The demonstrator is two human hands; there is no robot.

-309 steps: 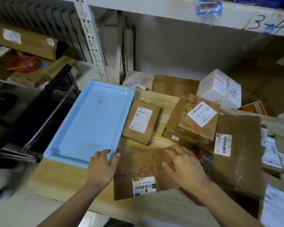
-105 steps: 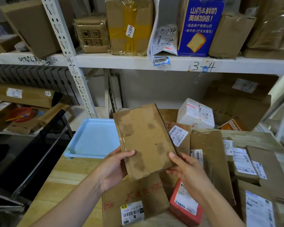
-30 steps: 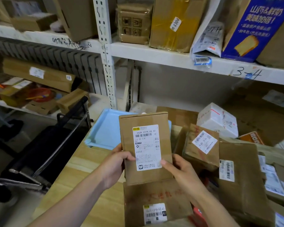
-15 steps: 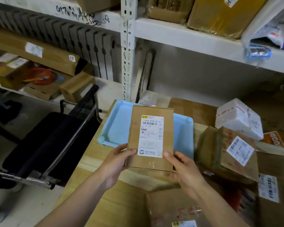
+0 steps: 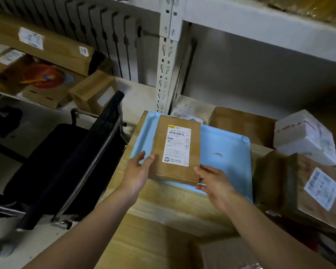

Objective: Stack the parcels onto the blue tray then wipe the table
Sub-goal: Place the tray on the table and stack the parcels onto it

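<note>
Your left hand [image 5: 139,172] pinches the near left corner of one flat parcel [image 5: 176,150]; your right hand [image 5: 214,182] grips its near right corner. It lies straight ahead, long axis running near to far, over the left half of the single blue tray [image 5: 227,162] on the table [image 5: 163,208]. At least three more parcels [image 5: 299,183] crowd the right.

Dim storeroom: white metal shelving [image 5: 168,55], grey wall [image 5: 260,74], black chair [image 5: 76,162] beside wooden table [image 5: 163,210].

Both hands [image 5: 138,171] have lowered the labelled parcel [image 5: 176,150] over the blue tray [image 5: 227,152]
</note>
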